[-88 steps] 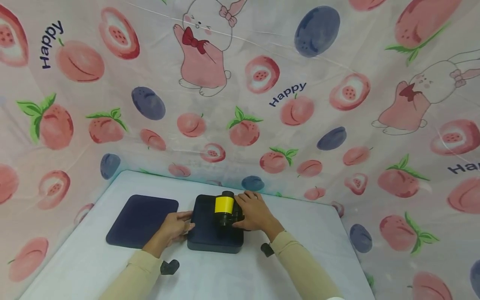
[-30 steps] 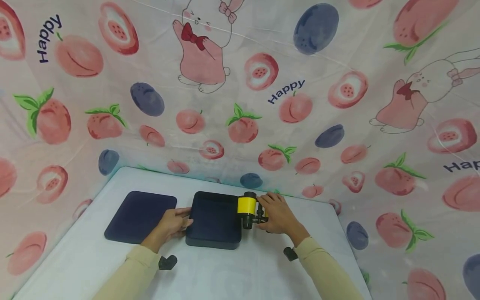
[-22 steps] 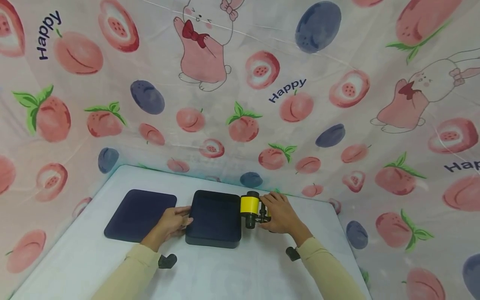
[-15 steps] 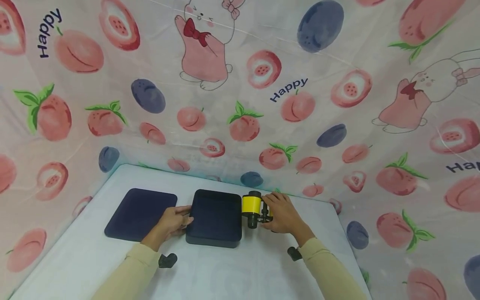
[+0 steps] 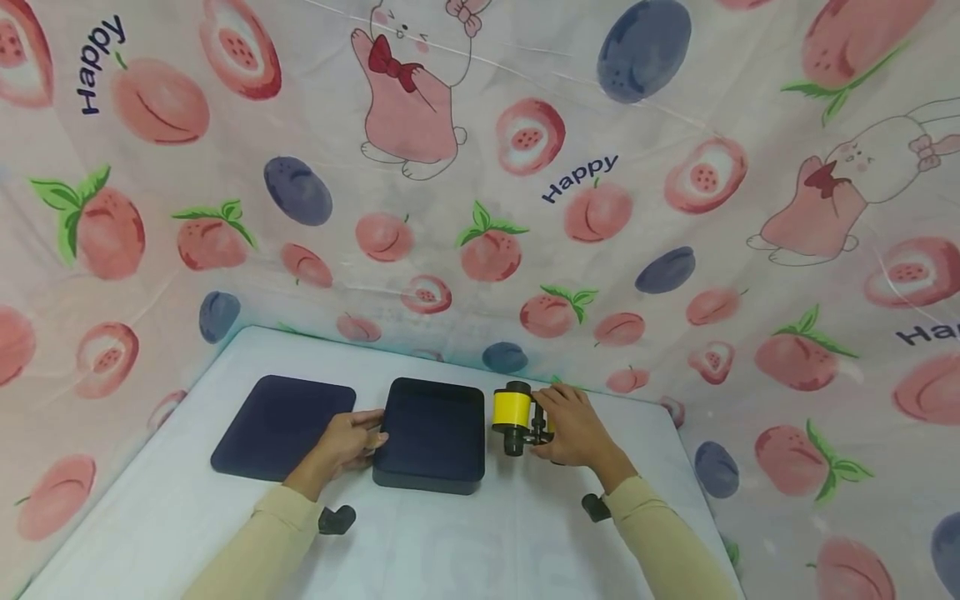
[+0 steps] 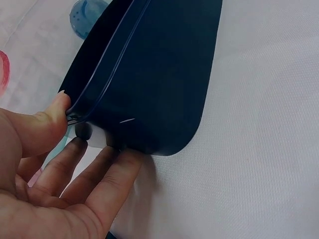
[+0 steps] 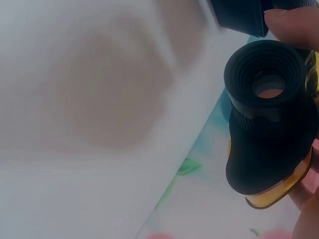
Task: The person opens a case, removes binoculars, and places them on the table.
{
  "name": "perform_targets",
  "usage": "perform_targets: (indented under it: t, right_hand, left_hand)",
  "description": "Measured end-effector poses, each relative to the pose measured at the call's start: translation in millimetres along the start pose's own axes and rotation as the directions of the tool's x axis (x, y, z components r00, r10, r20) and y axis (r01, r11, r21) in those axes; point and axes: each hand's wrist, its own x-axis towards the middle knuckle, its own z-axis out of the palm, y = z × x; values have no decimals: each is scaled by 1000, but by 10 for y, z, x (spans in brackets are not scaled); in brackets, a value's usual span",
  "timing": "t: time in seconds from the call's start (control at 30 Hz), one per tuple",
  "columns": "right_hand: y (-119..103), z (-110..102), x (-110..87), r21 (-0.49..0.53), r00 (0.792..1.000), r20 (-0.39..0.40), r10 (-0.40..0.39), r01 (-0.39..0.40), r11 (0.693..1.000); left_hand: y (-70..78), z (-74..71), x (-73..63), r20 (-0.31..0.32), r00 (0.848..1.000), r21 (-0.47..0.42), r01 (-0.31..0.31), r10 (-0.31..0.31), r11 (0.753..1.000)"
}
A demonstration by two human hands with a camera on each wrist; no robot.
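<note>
With my right hand (image 5: 572,427) I grip yellow-and-black binoculars (image 5: 512,410), just right of an open dark navy box (image 5: 429,435). In the right wrist view, one black eyepiece of the binoculars (image 7: 266,74) faces the camera, with thumb and fingers at the right edge. At the box's left side, my left hand (image 5: 347,443) steadies it. The left wrist view shows my thumb at the rim of the box (image 6: 154,74) and my fingers against its outer wall. Part of the binoculars is hidden behind my right hand.
A flat navy lid-like panel (image 5: 281,425) lies left of the box, partly behind my left forearm. All stand on a white table (image 5: 465,550). A fruit-and-rabbit printed sheet (image 5: 480,167) rises behind and at both sides. Dark wrist-camera pieces (image 5: 337,520) stick out by both cuffs.
My right hand has carried the binoculars from over the box to the right, past its edge; a gap now shows between them. My left hand stays at the box's left side.
</note>
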Motion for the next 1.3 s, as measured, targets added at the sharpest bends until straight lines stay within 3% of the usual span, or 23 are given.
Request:
perform_targets:
  t: [1.3]
  right_hand:
    - [331, -4, -220, 41, 997, 13, 80, -81, 996]
  left_hand:
    - [15, 5, -31, 11, 1000, 18, -7, 6, 1000]
